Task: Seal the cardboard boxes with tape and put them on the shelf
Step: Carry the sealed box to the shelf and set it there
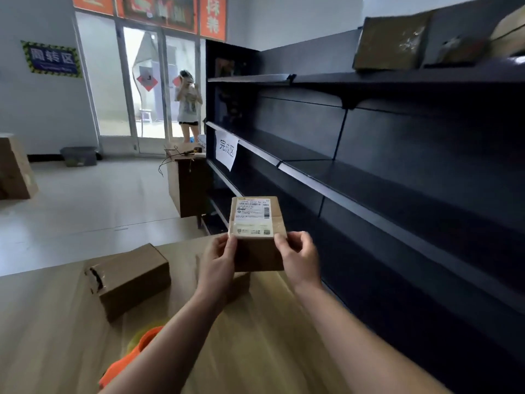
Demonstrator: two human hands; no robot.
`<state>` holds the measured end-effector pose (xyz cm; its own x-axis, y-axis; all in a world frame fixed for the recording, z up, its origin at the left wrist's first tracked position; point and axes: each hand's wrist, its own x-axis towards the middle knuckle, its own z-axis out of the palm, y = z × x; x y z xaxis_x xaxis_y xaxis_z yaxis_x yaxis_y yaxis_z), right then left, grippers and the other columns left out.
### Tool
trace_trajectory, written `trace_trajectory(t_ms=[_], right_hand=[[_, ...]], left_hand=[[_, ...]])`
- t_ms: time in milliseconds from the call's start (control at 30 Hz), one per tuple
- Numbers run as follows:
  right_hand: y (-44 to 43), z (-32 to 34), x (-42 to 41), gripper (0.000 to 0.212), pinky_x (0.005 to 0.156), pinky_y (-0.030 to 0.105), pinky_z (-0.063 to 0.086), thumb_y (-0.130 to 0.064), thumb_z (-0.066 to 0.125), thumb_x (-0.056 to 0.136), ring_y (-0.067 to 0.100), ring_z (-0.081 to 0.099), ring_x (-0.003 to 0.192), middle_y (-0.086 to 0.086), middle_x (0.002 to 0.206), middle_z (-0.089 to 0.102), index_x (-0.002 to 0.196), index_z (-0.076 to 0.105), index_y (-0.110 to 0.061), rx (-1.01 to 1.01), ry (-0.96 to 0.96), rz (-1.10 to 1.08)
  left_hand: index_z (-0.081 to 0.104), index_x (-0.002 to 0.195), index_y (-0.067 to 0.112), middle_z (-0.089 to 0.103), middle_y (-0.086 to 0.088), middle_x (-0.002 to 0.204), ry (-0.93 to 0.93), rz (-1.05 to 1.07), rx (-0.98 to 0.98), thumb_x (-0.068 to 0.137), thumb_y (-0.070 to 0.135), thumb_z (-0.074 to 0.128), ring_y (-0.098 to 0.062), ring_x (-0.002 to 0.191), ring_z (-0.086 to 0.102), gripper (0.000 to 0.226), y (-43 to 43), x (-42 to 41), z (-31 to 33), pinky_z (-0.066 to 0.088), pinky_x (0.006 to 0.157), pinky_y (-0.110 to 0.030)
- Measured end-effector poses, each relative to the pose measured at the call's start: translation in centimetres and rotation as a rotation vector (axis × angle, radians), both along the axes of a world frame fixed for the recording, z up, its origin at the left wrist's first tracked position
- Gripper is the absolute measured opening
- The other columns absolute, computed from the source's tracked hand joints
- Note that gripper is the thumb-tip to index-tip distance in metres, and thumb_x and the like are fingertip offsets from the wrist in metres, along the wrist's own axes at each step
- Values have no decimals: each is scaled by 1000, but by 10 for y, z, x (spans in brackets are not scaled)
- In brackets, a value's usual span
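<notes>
I hold a small cardboard box [257, 220] with a white shipping label on top, raised above the wooden table [255, 336]. My left hand [217, 260] grips its near left corner and my right hand [298, 257] grips its near right corner. The dark metal shelf [369, 177] runs along the right, its middle boards bare. A second cardboard box [127, 280] with a torn end lies on the table to the left. An orange tape dispenser [133, 356] lies blurred at the near left, partly behind my left forearm.
Several taped boxes [392, 44] sit on the shelf's top board. A paper sign [227, 149] hangs from a shelf edge. A wooden cabinet [187, 183] stands beyond the table. A person [187, 103] stands at the glass door. A large carton [14, 169] is far left.
</notes>
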<state>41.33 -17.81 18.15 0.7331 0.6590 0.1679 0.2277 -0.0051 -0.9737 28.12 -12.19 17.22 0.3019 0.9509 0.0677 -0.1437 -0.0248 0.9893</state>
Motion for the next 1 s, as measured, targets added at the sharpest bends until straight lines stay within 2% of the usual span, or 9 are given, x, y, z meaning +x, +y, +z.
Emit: trace_trajectory(t_ms=[67, 200, 333, 467, 600, 700, 800, 867, 1000], right_hand=[[-15, 9, 22, 14, 77, 32, 54, -32, 68, 90, 14, 64, 90, -3, 97, 66, 96, 61, -22, 32, -2, -37], [-49, 31, 63, 15, 60, 18, 46, -30, 66, 92, 10, 62, 84, -1, 97, 64, 99, 60, -17, 84, -8, -99], [-81, 48, 103, 18, 64, 21, 46, -31, 67, 92, 13, 61, 84, 2, 97, 66, 98, 62, -15, 115, -46, -208], [-114, 60, 139, 20, 74, 30, 50, -35, 66, 91, 14, 61, 86, -3, 93, 65, 94, 63, -16, 119, -77, -305], [-146, 66, 167, 23, 61, 19, 42, -37, 64, 93, 5, 57, 80, -10, 89, 61, 99, 63, -15, 111, -98, -384], [-168, 69, 188, 24, 60, 19, 41, -39, 63, 93, 5, 57, 83, -8, 92, 61, 101, 63, -16, 98, -99, -459], [-188, 74, 204, 26, 63, 21, 41, -41, 63, 93, 11, 58, 90, -5, 98, 62, 103, 63, -17, 96, -108, -547], [-202, 76, 213, 29, 65, 23, 43, -42, 62, 93, 12, 59, 92, -4, 101, 63, 106, 64, -17, 98, -112, -601], [-227, 79, 229, 31, 71, 26, 47, -44, 62, 92, 12, 61, 93, -3, 103, 65, 106, 64, -17, 99, -110, -699]], left_hand=[[52, 127, 18, 62, -2, 115, 8, -24, 39, 98, 34, 48, -10, 103, 58, 33, -12, 23, 9, 49, 70, -19], [58, 122, 19, 65, -4, 115, -3, -104, 76, 97, 36, 50, -17, 108, 61, 31, -37, 67, 28, 53, 92, -42], [61, 122, 14, 66, -4, 113, -27, -157, 117, 98, 29, 50, -15, 105, 62, 30, -61, 112, 45, 52, 91, -34], [64, 121, 27, 64, -2, 117, 31, -216, 185, 83, 57, 52, -16, 110, 59, 50, -83, 154, 54, 49, 98, -42], [65, 116, 36, 63, -1, 117, 18, -297, 152, 65, 72, 48, -17, 111, 60, 65, -101, 193, 59, 50, 97, -46], [68, 108, 36, 64, -2, 115, 0, -390, 132, 74, 66, 52, -18, 108, 62, 49, -120, 216, 68, 52, 95, -45], [68, 99, 32, 70, 1, 105, -52, -474, 141, 97, 35, 51, -15, 101, 66, 17, -136, 239, 74, 54, 91, -41], [66, 105, 31, 70, 1, 107, -80, -527, 146, 99, 30, 49, -14, 102, 65, 18, -144, 256, 75, 54, 90, -39], [63, 123, 23, 61, -3, 119, -69, -627, 171, 99, 35, 47, -13, 106, 60, 31, -156, 288, 74, 49, 81, -24]])
